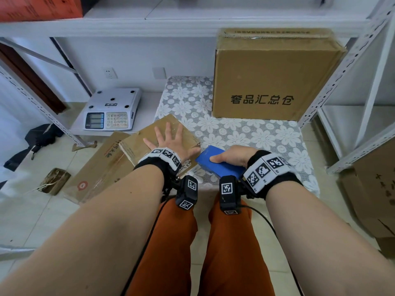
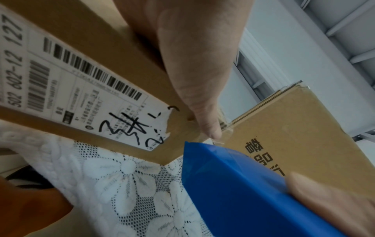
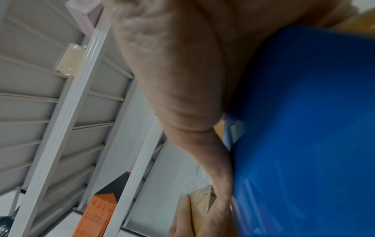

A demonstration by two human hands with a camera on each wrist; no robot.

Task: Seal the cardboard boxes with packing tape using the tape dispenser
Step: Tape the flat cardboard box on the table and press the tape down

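Brown flat cardboard box [image 1: 149,139] is pressed down by the spread-open left hand [image 1: 168,142]; it looks light and stiff. The blue plastic tape dispenser [image 1: 220,165], probably hard, is gripped by the right hand [image 1: 233,155].

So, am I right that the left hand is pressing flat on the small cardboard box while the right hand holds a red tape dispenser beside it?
Not quite: the tape dispenser is blue, not red, as the head view shows. The rest stands: the left hand lies flat with spread fingers on the small cardboard box, and the right hand grips the dispenser beside it.
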